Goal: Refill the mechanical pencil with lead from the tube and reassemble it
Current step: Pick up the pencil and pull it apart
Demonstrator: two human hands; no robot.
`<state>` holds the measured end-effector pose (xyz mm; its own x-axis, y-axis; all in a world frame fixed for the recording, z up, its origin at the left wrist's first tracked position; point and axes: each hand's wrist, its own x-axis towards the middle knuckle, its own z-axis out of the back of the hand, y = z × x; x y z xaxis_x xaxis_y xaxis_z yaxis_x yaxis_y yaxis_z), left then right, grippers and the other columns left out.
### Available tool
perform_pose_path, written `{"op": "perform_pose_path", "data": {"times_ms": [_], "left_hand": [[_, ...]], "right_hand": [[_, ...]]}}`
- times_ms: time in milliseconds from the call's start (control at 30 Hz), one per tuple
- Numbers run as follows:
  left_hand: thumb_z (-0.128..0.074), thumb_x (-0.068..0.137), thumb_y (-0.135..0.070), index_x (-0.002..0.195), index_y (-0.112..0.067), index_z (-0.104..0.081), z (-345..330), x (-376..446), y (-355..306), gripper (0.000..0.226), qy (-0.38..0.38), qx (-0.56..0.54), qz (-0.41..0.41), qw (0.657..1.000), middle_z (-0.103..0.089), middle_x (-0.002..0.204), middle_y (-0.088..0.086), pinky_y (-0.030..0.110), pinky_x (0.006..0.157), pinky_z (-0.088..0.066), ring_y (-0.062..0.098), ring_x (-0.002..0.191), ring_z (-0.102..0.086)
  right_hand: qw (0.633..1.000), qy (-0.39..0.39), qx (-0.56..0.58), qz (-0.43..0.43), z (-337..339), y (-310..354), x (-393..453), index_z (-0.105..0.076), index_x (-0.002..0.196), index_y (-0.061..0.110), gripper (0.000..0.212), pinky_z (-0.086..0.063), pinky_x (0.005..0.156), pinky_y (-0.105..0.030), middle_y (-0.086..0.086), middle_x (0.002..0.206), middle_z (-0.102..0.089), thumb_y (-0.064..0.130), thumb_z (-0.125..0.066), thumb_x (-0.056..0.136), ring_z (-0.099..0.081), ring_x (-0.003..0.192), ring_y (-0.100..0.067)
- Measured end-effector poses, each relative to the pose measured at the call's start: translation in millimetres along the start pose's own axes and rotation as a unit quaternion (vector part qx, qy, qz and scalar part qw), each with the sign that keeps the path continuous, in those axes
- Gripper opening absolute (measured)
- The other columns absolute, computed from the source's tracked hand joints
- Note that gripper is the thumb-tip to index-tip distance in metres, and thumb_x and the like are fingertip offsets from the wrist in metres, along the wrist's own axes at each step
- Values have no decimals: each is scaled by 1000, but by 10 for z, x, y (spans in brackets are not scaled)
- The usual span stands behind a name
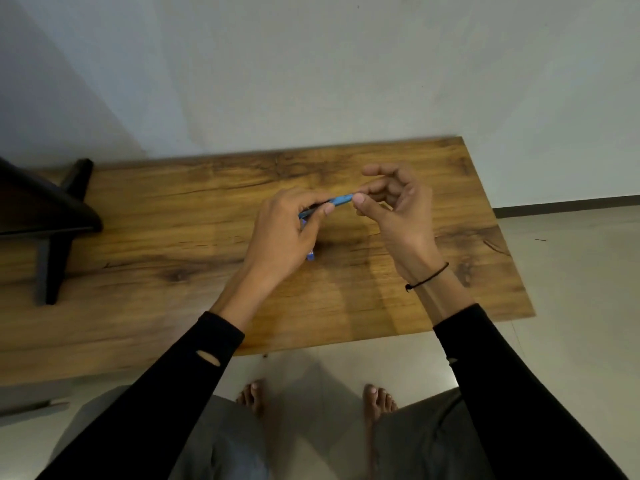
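The step looks like work at the pencil's (pixel 337 201) end, cap or lead; which one is too small to tell. It calls for keeping the barrel level and pinching lightly, in line. The left hand (pixel 289 230) is clamped on the pencil above the desk (pixel 173 209). The right hand (pixel 391 206) meets its tip, thumb and forefinger pinched together, other fingers curled. A small blue item (pixel 310 255), perhaps the tube, lies under the left hand.
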<state>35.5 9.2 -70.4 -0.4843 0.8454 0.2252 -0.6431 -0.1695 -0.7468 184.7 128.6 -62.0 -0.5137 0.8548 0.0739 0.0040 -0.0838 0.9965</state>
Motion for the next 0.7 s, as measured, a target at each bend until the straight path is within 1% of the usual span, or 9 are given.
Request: {"op": "perform_pose_path", "data": {"times_ms": [133,200,267,300,400,467,533,600,700], "left_hand": [[-69,104,-24,122,-20,-83,26,59,43,23,-11,20,1,1000,-83,105,-2,43,84,-59,19,95,-73],[-70,104,-21,122,-17,-83,64,109,86,23,-19,32,7,999,-80,104,-5,41,86,-58,18,96,-71],[-69,105,-21,124,-19,-82,92,146,115,23,-23,42,18,999,-76,98,-6,40,82,-56,18,91,-68],[-68,106,-22,126,-20,-81,98,163,122,24,-23,49,22,998,-76,97,-4,42,81,-56,19,90,-67],[-67,107,-24,127,-20,-80,113,217,136,25,-28,63,27,997,-78,101,3,47,85,-58,23,94,-69],[-67,107,-26,128,-21,-80,122,233,145,25,-31,70,27,997,-79,104,2,47,87,-58,22,98,-69],[-66,107,-27,129,-22,-79,143,241,165,26,-29,75,29,996,-79,106,1,47,89,-58,21,100,-69],[-65,108,-29,128,-23,-79,167,245,191,25,-25,80,30,996,-79,106,0,47,88,-58,21,100,-69],[-65,107,-29,125,-25,-80,202,251,220,24,-26,77,28,996,-79,104,-1,46,86,-57,20,99,-68]], "right_hand": [[999,-46,2,3,33,-40,125,-69,117,3,34,-63,74,-30,-11,88,-78,3,-85,87,-75,81,-17],[993,-49,-104,20,65,-76,207,-67,118,8,35,-59,73,-22,-5,88,-77,2,-83,87,-75,81,-13],[965,-9,-259,48,66,-113,234,-63,120,17,38,-55,72,-14,1,91,-75,0,-79,90,-72,83,-8],[945,26,-322,57,44,-132,226,-61,122,20,40,-56,75,-17,2,94,-74,-2,-75,92,-70,84,-9],[879,115,-457,67,-81,-192,188,-53,133,21,45,-61,81,-45,-6,106,-69,-2,-65,96,-68,93,-25],[850,130,-505,76,-146,-201,188,-49,138,21,50,-61,81,-51,-10,111,-67,-3,-63,96,-67,97,-31],[847,129,-508,89,-166,-200,210,-49,139,19,54,-61,81,-51,-11,115,-67,-7,-65,95,-67,99,-32],[854,128,-496,91,-163,-210,220,-51,138,17,54,-62,82,-49,-10,116,-67,-7,-67,93,-68,98,-29],[874,133,-461,71,-111,-225,257,-54,135,16,53,-62,83,-38,-7,111,-67,-7,-72,92,-67,93,-18]]}}
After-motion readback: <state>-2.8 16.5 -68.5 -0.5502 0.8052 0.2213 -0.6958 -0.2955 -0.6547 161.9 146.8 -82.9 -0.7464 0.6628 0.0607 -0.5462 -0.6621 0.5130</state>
